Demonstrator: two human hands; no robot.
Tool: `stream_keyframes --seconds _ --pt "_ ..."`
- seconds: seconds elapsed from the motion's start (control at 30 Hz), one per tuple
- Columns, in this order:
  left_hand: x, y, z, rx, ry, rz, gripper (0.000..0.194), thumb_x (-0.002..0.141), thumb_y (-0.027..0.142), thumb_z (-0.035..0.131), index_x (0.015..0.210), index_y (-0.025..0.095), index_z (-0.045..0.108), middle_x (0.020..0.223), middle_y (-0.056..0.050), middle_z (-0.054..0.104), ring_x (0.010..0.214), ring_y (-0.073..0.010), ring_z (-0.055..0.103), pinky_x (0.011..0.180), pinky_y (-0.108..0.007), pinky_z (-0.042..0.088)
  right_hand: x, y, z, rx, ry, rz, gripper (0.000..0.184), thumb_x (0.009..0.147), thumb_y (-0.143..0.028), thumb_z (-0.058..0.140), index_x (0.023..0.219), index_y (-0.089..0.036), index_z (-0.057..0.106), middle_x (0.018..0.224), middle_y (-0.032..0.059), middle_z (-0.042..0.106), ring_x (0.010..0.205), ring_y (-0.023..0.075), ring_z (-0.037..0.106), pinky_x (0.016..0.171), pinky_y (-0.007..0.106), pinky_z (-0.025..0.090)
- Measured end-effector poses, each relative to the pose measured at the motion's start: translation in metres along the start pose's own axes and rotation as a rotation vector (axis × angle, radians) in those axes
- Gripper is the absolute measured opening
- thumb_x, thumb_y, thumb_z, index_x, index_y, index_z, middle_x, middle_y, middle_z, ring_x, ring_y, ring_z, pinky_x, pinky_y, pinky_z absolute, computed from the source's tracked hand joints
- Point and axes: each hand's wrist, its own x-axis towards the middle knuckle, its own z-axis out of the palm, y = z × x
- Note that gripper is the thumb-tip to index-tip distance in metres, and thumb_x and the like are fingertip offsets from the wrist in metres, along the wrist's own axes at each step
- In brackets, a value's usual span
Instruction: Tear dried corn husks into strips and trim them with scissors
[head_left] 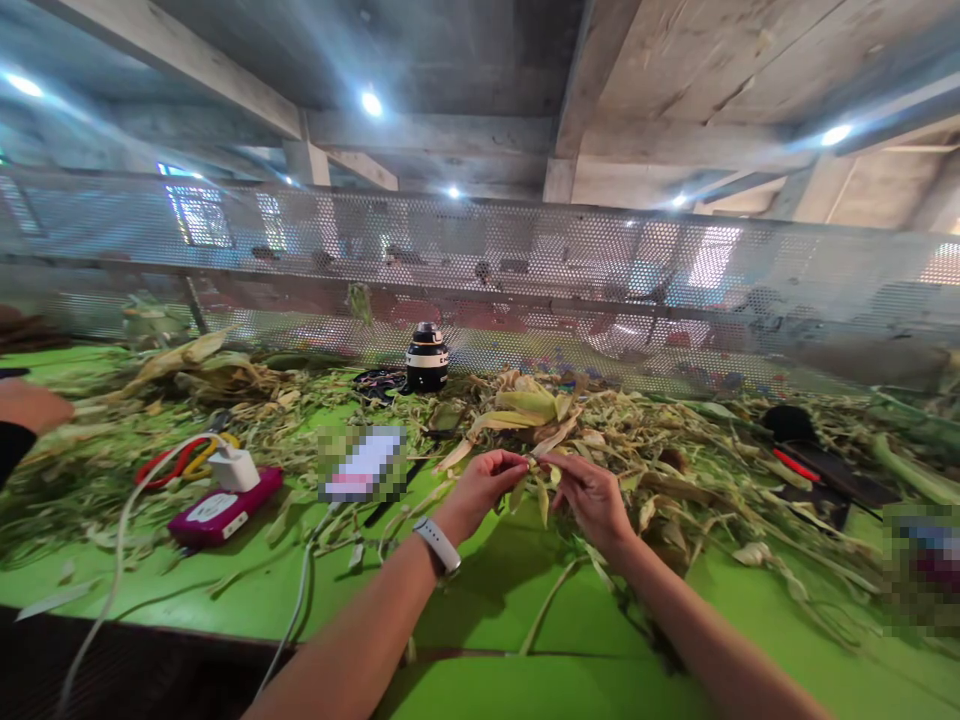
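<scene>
My left hand (481, 490) wears a pale wristband (436, 545) at the wrist and pinches a small piece of pale corn husk (543, 496) between thumb and fingertips. Close beside it, my right hand (592, 503) has its fingers closed on the same piece, with the fingertips of both hands nearly meeting. Short yellow-green strips hang down between them. Just beyond lies a bunch of larger dried husks (531, 404) on the green table (480, 620). The exact spot that the fingers grip is too small to make out.
Shredded husks (750, 490) litter the table. To the left are a phone (365, 464), a magenta power strip (225, 508) with a white charger (233, 468), and red-and-yellow handles (176, 462). A black bottle (427, 360) stands before the mesh panel (480, 270). Another person's hand (34, 405) shows far left.
</scene>
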Motion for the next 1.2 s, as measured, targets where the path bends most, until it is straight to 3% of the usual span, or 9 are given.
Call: stream_keyframes --seconds 0.2,0.37,0.57,0.77,1.07,1.2 --pt "0.002 -0.002 0.003 -0.038 0.031 0.0 0.049 0.048 0.046 0.086 0.079 0.012 0.069 0.065 0.0 0.061 0.058 -0.0075 0.044 0.056 -0.022 0.03 0.005 0.003 0.003 0.07 0.084 0.181 0.037 0.075 -0.056 0.063 0.084 -0.02 0.062 0.061 -0.0015 0.061 0.035 0.0114 0.053 0.033 0.022 0.038" --pt "0.004 -0.005 0.002 -0.074 0.022 -0.036 0.05 0.045 0.045 0.087 0.078 0.012 0.07 0.065 -0.001 0.062 0.057 -0.0079 0.045 0.056 -0.023 0.03 0.007 0.0 0.007 0.139 0.055 0.283 0.05 0.067 -0.068 0.062 0.069 -0.019 0.055 0.055 -0.0039 0.053 0.029 0.0084 0.043 0.028 0.022 0.033" --pt "0.006 -0.004 0.0 -0.094 0.083 -0.042 0.046 0.044 0.042 0.087 0.077 0.014 0.07 0.063 0.001 0.061 0.054 -0.0076 0.044 0.053 -0.022 0.031 0.006 -0.002 0.007 0.036 0.067 0.242 0.041 0.069 -0.059 0.064 0.065 -0.018 0.059 0.051 -0.0039 0.048 0.036 0.0078 0.041 0.034 0.022 0.034" --pt "0.007 -0.003 0.001 -0.187 0.092 -0.064 0.044 0.04 0.036 0.089 0.073 0.015 0.069 0.063 0.002 0.062 0.055 -0.0075 0.047 0.055 -0.021 0.034 0.01 -0.003 0.001 0.157 -0.111 0.392 0.039 0.061 -0.054 0.072 0.062 -0.018 0.057 0.048 -0.0064 0.045 0.036 0.0056 0.036 0.035 0.021 0.031" --pt "0.007 -0.005 -0.001 -0.162 0.085 -0.059 0.037 0.048 0.033 0.086 0.075 0.014 0.069 0.061 0.002 0.06 0.053 -0.007 0.045 0.052 -0.021 0.031 0.01 -0.003 -0.001 0.217 -0.108 0.467 0.039 0.057 -0.051 0.076 0.064 -0.017 0.057 0.049 -0.0078 0.047 0.036 0.0041 0.038 0.036 0.019 0.029" --pt "0.005 -0.002 -0.001 -0.137 0.058 -0.005 0.037 0.05 0.032 0.087 0.076 0.015 0.067 0.068 0.002 0.063 0.061 -0.0081 0.052 0.061 -0.022 0.039 0.011 -0.003 -0.002 0.202 -0.119 0.471 0.039 0.056 -0.05 0.077 0.063 -0.017 0.058 0.05 -0.0071 0.049 0.037 0.0043 0.038 0.036 0.02 0.027"
